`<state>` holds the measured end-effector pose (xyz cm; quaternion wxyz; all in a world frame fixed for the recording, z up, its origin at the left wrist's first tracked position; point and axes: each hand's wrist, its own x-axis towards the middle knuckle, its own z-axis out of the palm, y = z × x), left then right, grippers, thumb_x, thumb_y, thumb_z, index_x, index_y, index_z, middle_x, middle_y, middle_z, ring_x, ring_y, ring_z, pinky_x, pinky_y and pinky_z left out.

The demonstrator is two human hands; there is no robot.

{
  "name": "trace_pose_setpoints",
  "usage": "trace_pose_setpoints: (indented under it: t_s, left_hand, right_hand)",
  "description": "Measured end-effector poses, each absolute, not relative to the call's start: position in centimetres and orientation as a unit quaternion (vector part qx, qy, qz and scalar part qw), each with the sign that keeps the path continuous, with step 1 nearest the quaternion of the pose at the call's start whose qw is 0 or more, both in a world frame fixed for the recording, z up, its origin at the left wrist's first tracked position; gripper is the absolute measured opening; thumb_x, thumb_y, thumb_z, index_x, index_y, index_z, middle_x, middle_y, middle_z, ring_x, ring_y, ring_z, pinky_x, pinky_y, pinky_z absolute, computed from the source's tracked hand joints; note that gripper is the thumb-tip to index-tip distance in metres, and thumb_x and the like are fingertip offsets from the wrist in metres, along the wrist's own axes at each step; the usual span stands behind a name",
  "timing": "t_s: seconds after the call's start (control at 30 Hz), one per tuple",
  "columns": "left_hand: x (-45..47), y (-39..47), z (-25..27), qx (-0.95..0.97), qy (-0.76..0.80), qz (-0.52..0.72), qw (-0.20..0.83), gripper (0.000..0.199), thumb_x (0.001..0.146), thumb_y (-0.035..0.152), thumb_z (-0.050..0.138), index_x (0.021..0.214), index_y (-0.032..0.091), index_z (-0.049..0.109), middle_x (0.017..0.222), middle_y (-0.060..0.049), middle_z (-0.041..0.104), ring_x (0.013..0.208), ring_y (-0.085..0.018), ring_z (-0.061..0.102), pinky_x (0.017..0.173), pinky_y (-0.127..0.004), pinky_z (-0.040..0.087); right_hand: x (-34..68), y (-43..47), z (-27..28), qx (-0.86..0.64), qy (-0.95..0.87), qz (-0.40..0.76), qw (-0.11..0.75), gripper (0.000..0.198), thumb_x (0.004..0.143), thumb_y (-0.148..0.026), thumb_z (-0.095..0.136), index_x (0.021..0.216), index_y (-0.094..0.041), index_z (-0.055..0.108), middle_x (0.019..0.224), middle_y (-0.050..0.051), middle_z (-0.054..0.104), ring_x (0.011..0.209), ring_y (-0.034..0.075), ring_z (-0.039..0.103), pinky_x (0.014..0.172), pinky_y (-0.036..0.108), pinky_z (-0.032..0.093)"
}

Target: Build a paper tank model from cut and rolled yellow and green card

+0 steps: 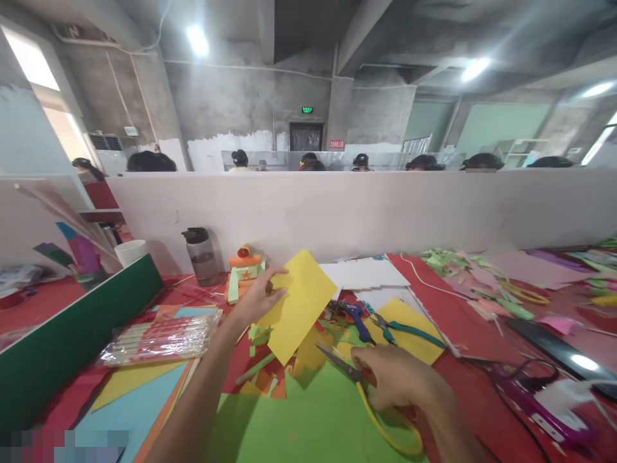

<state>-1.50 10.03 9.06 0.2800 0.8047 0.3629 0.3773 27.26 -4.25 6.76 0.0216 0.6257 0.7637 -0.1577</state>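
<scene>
My left hand is closed on the left edge of a yellow paper sheet, which is held tilted above the paper scraps. My right hand grips a pair of scissors around the pivot, with the blades pointing to the upper left. Their yellow handles lie below the palm, over a large green paper sheet. Behind my right hand are a blue glue gun and teal-handled pliers, the pliers resting partly on another yellow sheet.
A dark bottle and an orange-and-green paper model stand near the white partition. Wrapped sticks lie on coloured paper at left, beside a green divider. At right are a phone and a purple power strip.
</scene>
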Motion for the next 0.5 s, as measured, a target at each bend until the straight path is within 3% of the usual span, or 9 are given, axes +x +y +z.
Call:
trace_pose_setpoints:
  t_s: [0.13,0.33,0.43,0.5]
  left_hand:
    - [-2.2,11.2,9.7,0.805,0.361,0.372,0.288,0.041,0.087,0.032,0.059,0.127,0.021,0.055,0.077,0.002,0.049,0.059,-0.011,0.042,0.058,-0.024,0.038]
    - [-3.4,11.0,10.8,0.797,0.329,0.387,0.327,0.049,0.089,0.033,0.058,0.136,0.022,0.049,0.079,0.002,0.050,0.060,-0.011,0.041,0.057,-0.023,0.036]
    - [-3.5,10.7,11.2,0.793,0.312,0.398,0.339,0.055,0.090,0.032,0.057,0.142,0.022,0.044,0.074,0.003,0.046,0.059,-0.011,0.038,0.056,-0.023,0.034]
    - [-3.3,10.5,11.3,0.791,0.307,0.399,0.346,0.058,0.090,0.031,0.056,0.145,0.021,0.041,0.069,0.005,0.041,0.059,-0.012,0.036,0.056,-0.023,0.033]
  right_hand:
    - [28.3,-4.2,8.4,0.590,0.750,-0.297,-0.030,0.039,0.062,-0.023,0.069,0.099,-0.025,0.060,0.070,-0.005,0.059,0.061,0.015,0.053,0.052,0.023,0.031]
    - [28.1,-4.2,9.9,0.495,0.740,-0.428,-0.156,0.041,0.069,-0.015,0.064,0.109,-0.024,0.057,0.088,-0.002,0.056,0.066,0.010,0.047,0.057,0.020,0.037]
    - [26.8,-4.0,9.4,0.439,0.706,-0.506,-0.229,0.036,0.079,-0.025,0.066,0.113,-0.025,0.054,0.098,0.002,0.056,0.074,0.012,0.053,0.063,0.021,0.042]
    - [25.7,-3.8,9.0,0.413,0.660,-0.574,-0.253,0.047,0.078,-0.036,0.072,0.119,-0.026,0.052,0.097,0.003,0.052,0.076,0.013,0.053,0.065,0.024,0.045]
